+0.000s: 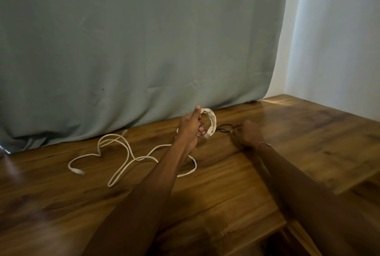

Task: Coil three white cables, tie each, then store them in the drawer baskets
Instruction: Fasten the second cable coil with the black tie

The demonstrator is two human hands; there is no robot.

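Left hand [190, 126] up off the table [308, 132], fingers curled round a finished coil [209, 122] of white cable, thumb pointing up along its near rim; coil held on edge, its opening turned roughly toward the right hand, its plug end hanging at the lower side nearest that hand. Right hand [246, 133] low on the wood, just right of the coil and apart from it, fingertips brought together at a thin black tie [224, 128]; whether already pinched or only touched, too small to tell. Tie lying flat between the two hands, long axis running left to right, its far end almost under the coil's lower edge, its near end at the right fingertips. So: right hand clearly nearer the tie, left hand nearer the coil, and only a short gap to close between them. Judged step: tying of this coil, not yet begun, since no wrap shows round the loops. Next move likely a lift of the tie leftward and through or round the coil's lower side, with the left grip kept firm to stop the loops springing. Behind and left of the left forearm, a loose cable [131, 158] sprawled on the table, uncoiled, plug ends toward the left. No drawer baskets seen.
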